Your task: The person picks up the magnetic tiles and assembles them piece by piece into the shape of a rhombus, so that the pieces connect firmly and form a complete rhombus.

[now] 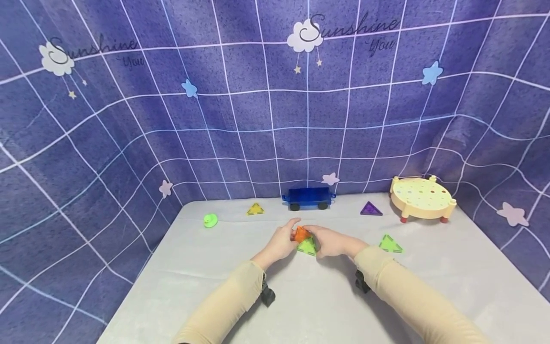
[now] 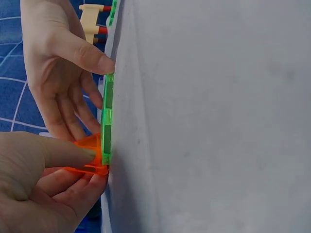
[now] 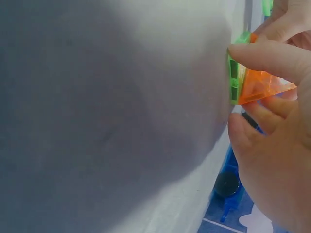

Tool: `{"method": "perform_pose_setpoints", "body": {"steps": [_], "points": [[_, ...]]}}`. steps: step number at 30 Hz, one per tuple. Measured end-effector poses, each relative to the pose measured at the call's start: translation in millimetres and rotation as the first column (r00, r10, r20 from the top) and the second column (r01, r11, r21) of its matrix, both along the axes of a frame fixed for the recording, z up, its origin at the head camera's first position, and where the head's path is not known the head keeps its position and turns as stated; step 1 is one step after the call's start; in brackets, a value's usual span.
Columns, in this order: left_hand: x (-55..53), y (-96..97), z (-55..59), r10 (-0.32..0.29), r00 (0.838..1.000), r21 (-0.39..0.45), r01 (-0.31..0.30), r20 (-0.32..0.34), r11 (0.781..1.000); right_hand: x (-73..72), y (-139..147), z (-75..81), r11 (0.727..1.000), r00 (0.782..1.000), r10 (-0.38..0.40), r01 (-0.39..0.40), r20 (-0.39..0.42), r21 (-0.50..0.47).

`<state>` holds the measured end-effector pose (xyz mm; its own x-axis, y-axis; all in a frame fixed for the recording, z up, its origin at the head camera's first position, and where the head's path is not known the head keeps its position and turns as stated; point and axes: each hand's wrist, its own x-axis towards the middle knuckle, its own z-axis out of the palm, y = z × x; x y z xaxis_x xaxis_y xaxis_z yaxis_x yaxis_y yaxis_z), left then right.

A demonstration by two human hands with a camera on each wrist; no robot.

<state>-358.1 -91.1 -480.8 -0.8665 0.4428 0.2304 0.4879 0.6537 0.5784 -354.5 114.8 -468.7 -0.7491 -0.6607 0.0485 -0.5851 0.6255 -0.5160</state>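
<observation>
Left hand (image 1: 280, 242) pinches orange tile (image 1: 302, 233) touching green triangle (image 1: 307, 247)

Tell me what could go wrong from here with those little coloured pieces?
The orange piece, pinched by the left hand, stands up from the table and might tip if released. The right hand touches the green triangle beside it, so a nudge could shift both. The right sleeve looks close to another green triangle and might brush it.
</observation>
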Motion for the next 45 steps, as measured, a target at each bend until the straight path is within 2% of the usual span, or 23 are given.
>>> {"method": "perform_pose_setpoints", "body": {"steps": [3,7,11,16,19,22,26,29,32,36,45], "points": [[-1.0,-3.1,-0.3,0.000,1.000,0.003,0.000,0.020,1.000,-0.2,1,-0.8,0.999,0.999,0.021,-0.020,0.035,-0.032],[-5.2,-12.0,-0.3,-0.016,0.999,0.046,0.014,0.046,0.999,-0.7,2,-1.9,0.998,0.999,0.042,-0.041,0.017,-0.055],[-9.9,-21.2,-0.5,-0.036,0.997,0.077,0.031,0.066,0.997,-1.2,3,-3.6,0.998,1.000,0.030,-0.030,0.001,-0.046],[-16.9,-31.5,-1.9,-0.044,0.997,0.058,0.041,0.057,0.997,-0.6,2,-6.7,1.000,1.000,0.004,-0.004,-0.012,-0.025],[-26.8,-42.1,1.0,0.002,1.000,0.030,-0.002,0.016,1.000,1.3,1,-7.6,0.999,1.000,-0.005,0.004,-0.019,-0.036],[-42.2,-56.6,6.5,0.101,0.993,-0.005,-0.101,-0.056,0.995,3.4,-1,-8.2,0.998,1.000,-0.014,0.013,-0.015,-0.055],[-65.8,-76.4,12.0,0.223,0.964,-0.079,-0.235,-0.143,0.969,4.5,-2,-9.8,0.997,0.999,-0.042,0.040,-0.023,-0.059],[-78.9,-89.4,12.0,0.259,0.955,-0.174,-0.283,-0.147,0.943,5.1,-2,-10.6,0.997,0.998,-0.061,0.060,-0.028,-0.057],[-85.7,-99.5,10.1,0.265,0.957,-0.257,-0.287,-0.115,0.923,6.2,-5,-10.4,0.995,0.997,-0.076,0.075,-0.019,-0.059],[-88.4,-107.2,7.5,0.261,0.963,-0.318,-0.269,-0.068,0.909,7.0,-8,-10.3,0.993,0.995,-0.100,0.100,-0.003,-0.062],[-92.8,-113.5,-2.6,0.230,0.973,-0.382,-0.226,-0.036,0.896,8.5,-10,-8.7,0.990,0.990,-0.138,0.137,-0.004,-0.037]]}}
